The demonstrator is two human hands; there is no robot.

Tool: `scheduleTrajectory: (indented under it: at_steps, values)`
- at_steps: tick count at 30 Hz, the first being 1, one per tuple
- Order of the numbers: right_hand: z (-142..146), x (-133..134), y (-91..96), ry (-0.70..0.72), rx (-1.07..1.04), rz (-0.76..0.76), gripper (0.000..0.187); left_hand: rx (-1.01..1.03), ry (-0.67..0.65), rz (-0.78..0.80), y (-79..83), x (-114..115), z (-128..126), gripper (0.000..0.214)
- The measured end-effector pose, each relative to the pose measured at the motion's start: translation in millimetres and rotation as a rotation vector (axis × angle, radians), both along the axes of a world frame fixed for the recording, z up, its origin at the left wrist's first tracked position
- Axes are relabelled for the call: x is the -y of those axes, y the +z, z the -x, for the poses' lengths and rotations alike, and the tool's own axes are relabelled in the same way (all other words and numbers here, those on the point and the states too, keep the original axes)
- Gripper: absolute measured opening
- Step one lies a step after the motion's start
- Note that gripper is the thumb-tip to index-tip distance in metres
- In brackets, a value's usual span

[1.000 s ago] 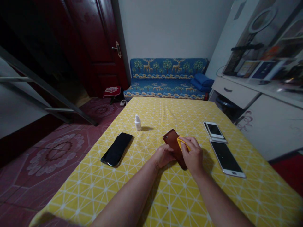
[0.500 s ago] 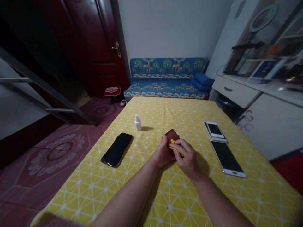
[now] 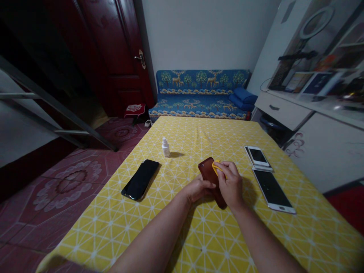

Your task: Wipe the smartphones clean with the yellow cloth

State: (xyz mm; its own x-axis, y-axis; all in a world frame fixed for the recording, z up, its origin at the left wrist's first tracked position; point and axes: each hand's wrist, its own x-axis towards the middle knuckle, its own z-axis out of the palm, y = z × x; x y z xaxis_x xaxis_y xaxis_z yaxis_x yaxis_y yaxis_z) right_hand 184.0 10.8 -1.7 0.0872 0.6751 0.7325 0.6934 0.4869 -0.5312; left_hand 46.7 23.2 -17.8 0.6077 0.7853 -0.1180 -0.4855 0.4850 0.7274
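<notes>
My left hand [image 3: 200,188] grips a reddish-brown phone case [image 3: 208,170] by its lower left side, thumb across its face. A camera cutout shows at the case's upper left corner; whether a phone sits inside cannot be seen. In my right hand [image 3: 231,184] is a bunched yellow cloth [image 3: 216,165], pinched between the fingers and held against the case's upper right edge. Left of my hands lies a black phone [image 3: 140,179], screen up. Beyond it a small white bottle [image 3: 165,148] stands upright.
On the right of the yellow tablecloth [image 3: 182,235] lie a large white-framed phone [image 3: 273,189] and a smaller white phone [image 3: 258,156] resting on another device. A blue patterned sofa [image 3: 199,94] stands behind the table, a white cabinet [image 3: 321,151] to the right.
The cloth has moved right, from the middle of the case to its upper right edge. My left thumb has shifted down onto its face, and more of the case now shows.
</notes>
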Motion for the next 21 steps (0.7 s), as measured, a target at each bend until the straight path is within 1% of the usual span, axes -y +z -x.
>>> scheduleTrajectory:
  at_steps: [4, 7, 9, 11, 14, 19, 21]
  values:
    - [3.5, 2.4, 3.6, 0.13, 0.038, -0.011, 0.037, -0.027, 0.003, -0.013, 2.1, 1.1, -0.3, 0.039]
    - [9.0, 4.7, 7.9, 0.231, 0.064, -0.039, 0.036, -0.04, -0.005, -0.02, 4.4, 1.8, -1.1, 0.038]
    - [13.2, 5.4, 10.9, 0.272, 0.091, -0.044, 0.035, -0.048, -0.013, -0.025, 5.8, 2.6, -2.1, 0.037]
    - [16.3, 4.9, 13.9, 0.28, 0.125, -0.046, 0.037, -0.06, -0.013, -0.027, 6.4, 3.4, -3.1, 0.037]
    - [16.9, 2.3, 17.7, 0.227, 0.178, -0.033, 0.04, -0.096, -0.012, -0.042, 4.7, 3.6, -4.1, 0.036]
    - [7.5, -3.5, 17.9, 0.025, 0.201, 0.019, 0.043, -0.148, -0.04, -0.072, -1.5, 2.5, -3.8, 0.035]
    - [3.6, -5.4, 15.8, -0.026, 0.189, 0.037, 0.042, -0.157, -0.044, -0.06, -2.1, 2.4, -3.2, 0.036]
